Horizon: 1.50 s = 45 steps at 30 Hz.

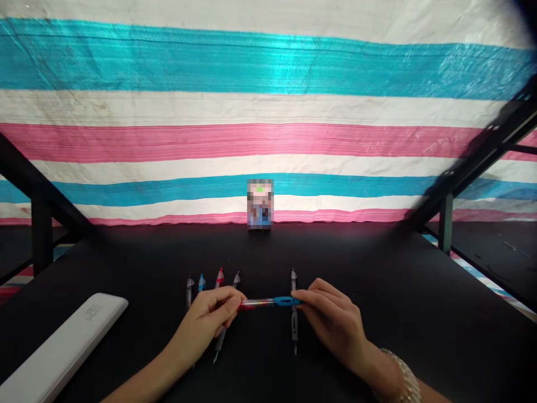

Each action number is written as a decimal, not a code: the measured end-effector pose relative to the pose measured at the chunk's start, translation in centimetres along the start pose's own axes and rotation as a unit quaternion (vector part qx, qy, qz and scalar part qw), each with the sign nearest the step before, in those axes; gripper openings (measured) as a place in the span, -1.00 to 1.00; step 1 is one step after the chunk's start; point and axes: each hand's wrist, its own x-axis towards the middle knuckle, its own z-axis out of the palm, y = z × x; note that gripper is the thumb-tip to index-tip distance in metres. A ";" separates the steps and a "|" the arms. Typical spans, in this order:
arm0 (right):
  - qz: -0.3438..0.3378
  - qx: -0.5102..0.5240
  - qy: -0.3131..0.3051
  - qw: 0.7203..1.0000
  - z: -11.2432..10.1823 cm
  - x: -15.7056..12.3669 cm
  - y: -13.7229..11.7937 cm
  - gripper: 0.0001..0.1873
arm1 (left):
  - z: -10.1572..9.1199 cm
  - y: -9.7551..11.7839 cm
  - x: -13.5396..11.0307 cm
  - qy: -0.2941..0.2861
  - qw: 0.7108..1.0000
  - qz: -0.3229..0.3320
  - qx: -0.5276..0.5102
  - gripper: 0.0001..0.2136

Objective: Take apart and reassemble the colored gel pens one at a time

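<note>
My left hand and my right hand hold one pen level between them, just above the black table. The pen has a clear barrel and a blue grip; left fingers pinch its reddish end, right fingers pinch the blue grip end. Several pens lie side by side under and beyond my left hand. One more grey pen lies alone, pointing away from me, partly under the held pen.
A white flat case lies at the near left table edge. A small blurred box stands at the table's far edge against a striped tarp. Black metal frame bars slant at both sides.
</note>
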 end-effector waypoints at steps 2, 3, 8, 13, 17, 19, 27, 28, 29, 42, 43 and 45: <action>0.039 0.008 -0.003 0.999 -0.2 0.1 -0.3 -0.63 | 0.0 0.0 0.0 0.006 1.000 0.015 -0.006 -0.62; 0.065 0.017 -0.012 0.998 -0.3 0.2 -0.5 -0.62 | 0.0 0.0 0.0 0.009 1.000 0.026 -0.008 -0.63; 0.199 0.075 -0.085 0.973 -0.6 0.5 -0.6 -0.66 | 0.2 0.4 0.0 0.028 0.997 0.070 -0.004 -0.68; 0.250 0.085 -0.067 0.962 -0.5 0.7 -0.4 -0.83 | 0.3 0.8 -0.2 0.049 0.997 0.058 0.003 -0.72; 0.274 0.124 -0.102 0.948 -0.6 1.0 -0.6 -0.74 | 0.5 0.8 -0.2 0.056 0.997 0.051 -0.006 -0.72; 0.285 0.127 -0.111 0.944 -0.6 1.1 -0.6 -0.65 | 0.5 0.8 -0.2 0.062 0.997 0.051 -0.008 -0.72; 0.310 0.168 -0.118 0.928 -0.4 1.0 -0.4 -0.63 | 0.5 0.5 -0.1 0.069 0.995 0.060 -0.026 -0.73; 0.313 0.170 -0.118 0.927 -0.4 1.0 -0.3 -0.62 | 0.5 0.5 -0.1 0.071 0.995 0.060 -0.027 -0.73; 0.314 0.168 -0.111 0.928 -0.4 1.0 -0.3 -0.65 | 0.5 0.5 -0.2 0.073 0.995 0.059 -0.027 -0.73; 0.357 0.234 -0.098 0.899 -0.4 1.3 -0.2 -0.62 | 0.6 1.0 -0.2 0.089 0.994 0.057 -0.032 -0.75; 0.362 0.239 -0.103 0.895 -0.4 1.3 -0.2 -0.58 | 0.6 1.0 -0.2 0.090 0.994 0.056 -0.033 -0.75; 0.368 0.240 -0.102 0.892 -0.4 1.4 -0.1 -0.56 | 0.6 0.9 -0.2 0.091 0.994 0.055 -0.034 -0.75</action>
